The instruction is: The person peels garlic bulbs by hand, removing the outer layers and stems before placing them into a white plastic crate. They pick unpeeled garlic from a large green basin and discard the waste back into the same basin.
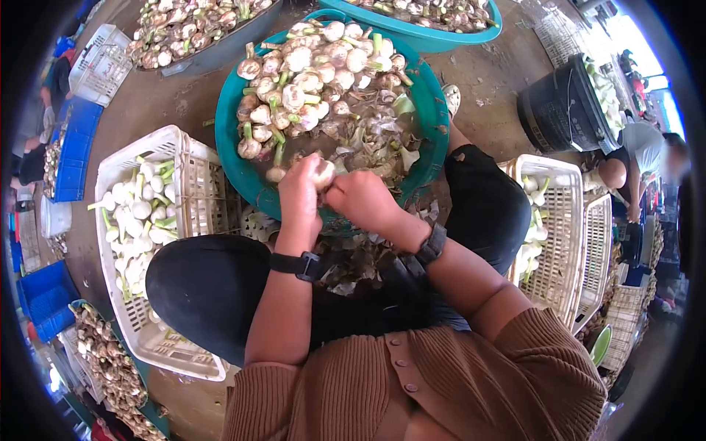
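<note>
Over the near edge of a green tub point(229, 158), my left hand point(300, 184) is closed around a garlic bulb point(323, 175). My right hand point(360, 198) is closed against the same bulb from the right, its fingers curled and touching it. Unpeeled garlic bulbs point(298, 73) with short green stems are heaped in the tub. Loose skins point(379, 143) lie in the tub's right part, close beyond my hands.
White crates of peeled garlic stand left point(209, 184) and right point(559, 242). A black bucket point(551, 106) is at the upper right, near another person point(643, 151). Two more garlic tubs stand beyond. Skins point(353, 261) lie between my knees.
</note>
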`<action>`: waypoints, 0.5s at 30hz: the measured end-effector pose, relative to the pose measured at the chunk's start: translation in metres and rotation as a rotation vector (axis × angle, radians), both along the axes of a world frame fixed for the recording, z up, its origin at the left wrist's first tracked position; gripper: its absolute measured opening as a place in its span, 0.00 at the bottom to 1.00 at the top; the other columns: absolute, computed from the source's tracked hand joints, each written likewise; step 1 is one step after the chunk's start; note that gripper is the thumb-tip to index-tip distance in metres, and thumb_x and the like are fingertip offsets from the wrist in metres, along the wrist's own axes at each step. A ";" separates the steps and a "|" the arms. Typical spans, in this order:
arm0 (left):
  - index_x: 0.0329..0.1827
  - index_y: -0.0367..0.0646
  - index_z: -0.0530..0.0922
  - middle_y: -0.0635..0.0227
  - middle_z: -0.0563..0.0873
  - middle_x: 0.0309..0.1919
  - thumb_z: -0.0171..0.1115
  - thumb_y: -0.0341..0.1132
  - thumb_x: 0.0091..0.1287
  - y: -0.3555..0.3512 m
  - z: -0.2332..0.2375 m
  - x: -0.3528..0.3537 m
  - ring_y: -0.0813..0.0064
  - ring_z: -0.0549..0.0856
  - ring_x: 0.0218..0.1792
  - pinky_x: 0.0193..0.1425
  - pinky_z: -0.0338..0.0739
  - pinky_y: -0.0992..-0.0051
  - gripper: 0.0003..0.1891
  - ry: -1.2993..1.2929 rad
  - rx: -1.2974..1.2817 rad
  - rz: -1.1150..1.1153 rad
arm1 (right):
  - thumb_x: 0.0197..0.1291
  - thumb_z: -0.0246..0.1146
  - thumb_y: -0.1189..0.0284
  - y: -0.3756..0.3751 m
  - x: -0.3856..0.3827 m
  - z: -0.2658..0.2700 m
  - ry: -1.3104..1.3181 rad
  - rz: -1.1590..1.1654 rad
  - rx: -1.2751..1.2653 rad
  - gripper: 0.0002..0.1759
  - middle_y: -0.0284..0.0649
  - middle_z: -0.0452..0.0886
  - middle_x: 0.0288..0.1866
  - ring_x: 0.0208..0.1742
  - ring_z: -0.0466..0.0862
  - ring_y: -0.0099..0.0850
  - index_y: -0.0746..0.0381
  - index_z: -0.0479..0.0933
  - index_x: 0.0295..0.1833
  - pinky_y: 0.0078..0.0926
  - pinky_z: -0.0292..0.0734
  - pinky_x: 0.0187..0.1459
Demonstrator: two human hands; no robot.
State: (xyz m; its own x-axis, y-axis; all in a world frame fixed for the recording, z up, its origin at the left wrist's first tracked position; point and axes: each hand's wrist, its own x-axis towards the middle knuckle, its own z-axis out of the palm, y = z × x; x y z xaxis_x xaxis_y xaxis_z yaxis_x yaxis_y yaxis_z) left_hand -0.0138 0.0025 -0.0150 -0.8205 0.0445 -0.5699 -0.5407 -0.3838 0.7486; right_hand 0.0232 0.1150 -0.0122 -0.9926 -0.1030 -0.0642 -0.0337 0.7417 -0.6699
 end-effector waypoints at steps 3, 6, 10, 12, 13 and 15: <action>0.35 0.39 0.79 0.71 0.80 0.29 0.58 0.36 0.60 -0.006 -0.002 0.002 0.81 0.79 0.29 0.32 0.72 0.80 0.09 -0.015 0.061 0.016 | 0.52 0.55 0.66 0.006 -0.002 -0.012 -0.267 -0.034 -0.478 0.15 0.49 0.77 0.20 0.24 0.78 0.46 0.66 0.76 0.23 0.38 0.73 0.29; 0.35 0.40 0.79 0.71 0.80 0.29 0.56 0.36 0.60 -0.006 -0.005 -0.004 0.81 0.78 0.28 0.31 0.71 0.80 0.09 -0.009 0.056 0.016 | 0.52 0.57 0.68 0.014 -0.003 -0.007 -0.373 -0.027 -0.590 0.12 0.49 0.75 0.20 0.22 0.75 0.44 0.65 0.75 0.24 0.32 0.72 0.29; 0.34 0.40 0.79 0.71 0.80 0.29 0.55 0.36 0.60 -0.001 -0.007 -0.009 0.81 0.78 0.29 0.31 0.70 0.81 0.09 0.029 0.094 -0.015 | 0.51 0.58 0.67 0.012 -0.002 0.006 -0.143 -0.018 -0.374 0.10 0.50 0.74 0.21 0.22 0.74 0.45 0.64 0.76 0.26 0.35 0.72 0.28; 0.35 0.39 0.79 0.71 0.80 0.30 0.54 0.36 0.60 -0.002 -0.009 -0.007 0.81 0.79 0.30 0.33 0.71 0.81 0.09 0.010 0.113 -0.009 | 0.54 0.57 0.67 0.008 -0.001 0.000 -0.069 -0.052 -0.290 0.12 0.48 0.77 0.21 0.22 0.77 0.42 0.65 0.76 0.25 0.33 0.74 0.27; 0.35 0.39 0.79 0.70 0.80 0.30 0.54 0.35 0.60 -0.002 -0.012 -0.006 0.80 0.79 0.31 0.34 0.71 0.80 0.09 -0.008 0.121 -0.016 | 0.54 0.57 0.67 0.006 -0.003 -0.010 -0.070 -0.055 -0.291 0.12 0.48 0.77 0.21 0.22 0.77 0.42 0.65 0.76 0.25 0.33 0.74 0.27; 0.36 0.39 0.79 0.70 0.80 0.30 0.54 0.35 0.60 -0.003 -0.011 -0.004 0.79 0.79 0.32 0.35 0.71 0.79 0.10 -0.023 0.128 -0.028 | 0.58 0.55 0.66 0.003 -0.009 -0.022 -0.668 -0.360 -0.850 0.14 0.43 0.80 0.26 0.23 0.79 0.34 0.66 0.78 0.29 0.30 0.76 0.27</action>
State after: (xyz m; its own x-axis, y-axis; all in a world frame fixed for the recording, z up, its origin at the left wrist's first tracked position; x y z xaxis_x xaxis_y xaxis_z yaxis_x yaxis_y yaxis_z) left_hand -0.0178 -0.0009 -0.0261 -0.8049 0.1412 -0.5764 -0.5689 -0.4599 0.6818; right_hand 0.0139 0.1181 -0.0337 -0.7668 -0.0813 -0.6367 0.6416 -0.0663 -0.7642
